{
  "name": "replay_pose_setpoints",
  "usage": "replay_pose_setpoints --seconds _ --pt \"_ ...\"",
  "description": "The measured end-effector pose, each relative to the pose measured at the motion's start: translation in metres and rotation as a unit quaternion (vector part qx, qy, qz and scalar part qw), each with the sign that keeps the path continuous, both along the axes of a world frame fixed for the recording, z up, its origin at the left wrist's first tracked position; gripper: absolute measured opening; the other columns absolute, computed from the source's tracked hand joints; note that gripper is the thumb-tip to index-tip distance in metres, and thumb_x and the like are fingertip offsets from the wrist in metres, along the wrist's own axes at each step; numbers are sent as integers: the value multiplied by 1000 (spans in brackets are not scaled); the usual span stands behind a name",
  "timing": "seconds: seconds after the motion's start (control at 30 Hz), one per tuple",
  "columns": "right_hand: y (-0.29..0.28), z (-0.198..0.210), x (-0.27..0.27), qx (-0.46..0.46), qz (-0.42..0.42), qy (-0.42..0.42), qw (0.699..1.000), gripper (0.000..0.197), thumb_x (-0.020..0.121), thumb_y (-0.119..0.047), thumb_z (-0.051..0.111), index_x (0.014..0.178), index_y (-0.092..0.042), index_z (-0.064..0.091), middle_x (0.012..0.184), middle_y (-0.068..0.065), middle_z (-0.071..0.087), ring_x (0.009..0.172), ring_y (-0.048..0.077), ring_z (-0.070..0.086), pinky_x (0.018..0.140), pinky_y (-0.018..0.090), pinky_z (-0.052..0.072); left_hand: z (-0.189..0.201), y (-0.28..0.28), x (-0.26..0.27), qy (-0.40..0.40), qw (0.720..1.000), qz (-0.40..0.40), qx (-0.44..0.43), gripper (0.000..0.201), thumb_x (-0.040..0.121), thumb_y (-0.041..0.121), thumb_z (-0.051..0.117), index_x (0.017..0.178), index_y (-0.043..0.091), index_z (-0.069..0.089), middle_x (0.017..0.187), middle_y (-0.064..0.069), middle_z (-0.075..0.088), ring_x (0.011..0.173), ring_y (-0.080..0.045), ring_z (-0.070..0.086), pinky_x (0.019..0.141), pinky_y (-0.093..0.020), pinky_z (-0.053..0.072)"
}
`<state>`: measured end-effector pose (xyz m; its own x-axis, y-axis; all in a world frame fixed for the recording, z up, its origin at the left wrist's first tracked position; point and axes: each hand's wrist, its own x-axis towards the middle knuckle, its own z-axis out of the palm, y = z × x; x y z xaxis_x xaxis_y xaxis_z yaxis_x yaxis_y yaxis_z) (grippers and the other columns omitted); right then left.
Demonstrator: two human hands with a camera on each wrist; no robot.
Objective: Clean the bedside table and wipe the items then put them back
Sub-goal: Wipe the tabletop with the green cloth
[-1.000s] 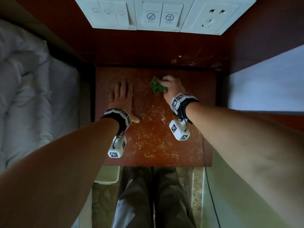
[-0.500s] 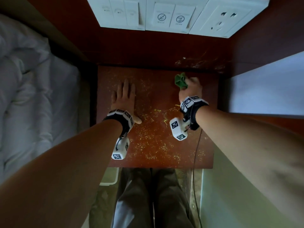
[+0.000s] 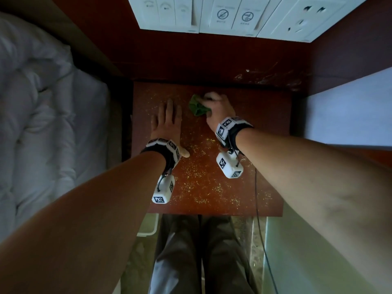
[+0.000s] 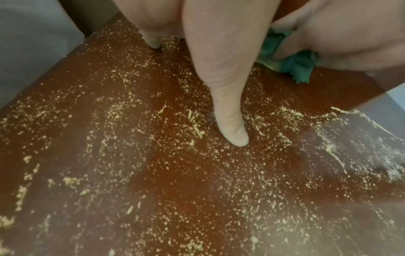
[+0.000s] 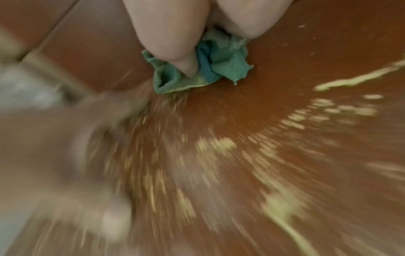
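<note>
1. A bed (image 3: 42, 124) with a white quilt fills the left side of the head view, just beside the worktop.
2. The reddish-brown worktop (image 3: 265, 128) of the bedside table sits between the bed and a pale surface on the right, against a dark wood wall.
3. A white panel of switches and a socket (image 3: 222, 15) is fixed to that wall above the worktop.
4. Yellowish crumbs (image 3: 201, 183) are scattered over most of the worktop, thickest toward its near edge; the left wrist view shows them as fine specks and small clumps (image 4: 153, 173).
5. The left hand (image 3: 167, 122) lies flat on the worktop, palm down, fingers straight and together, thumb spread out to the side, holding nothing.
6. The right hand (image 3: 218, 109) is at the far middle of the worktop, its fingers curled round a cloth.
7. The green cloth (image 3: 197, 107) is bunched up and pressed against the worktop under the right hand, just beside the left hand's fingertips; the right wrist view shows the thumb (image 5: 175, 48) pushed into its folds (image 5: 230, 64).
</note>
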<state>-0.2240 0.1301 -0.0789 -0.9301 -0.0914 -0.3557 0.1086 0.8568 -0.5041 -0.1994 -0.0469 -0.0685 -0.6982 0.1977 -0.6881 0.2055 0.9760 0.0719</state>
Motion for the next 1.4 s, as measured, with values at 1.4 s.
replay_pose_setpoints --seconds 1.4 --pt "-47 -1 -22 4 17 -32 999 58 90 -4 49 137 -38 53 144 -2 44 127 28 42 106 37 40 4 -69 10 -25 1000 14 4 157 52 56 90 153 14 -22 159 -12 -31 148 -33 -21 123 -49 5"
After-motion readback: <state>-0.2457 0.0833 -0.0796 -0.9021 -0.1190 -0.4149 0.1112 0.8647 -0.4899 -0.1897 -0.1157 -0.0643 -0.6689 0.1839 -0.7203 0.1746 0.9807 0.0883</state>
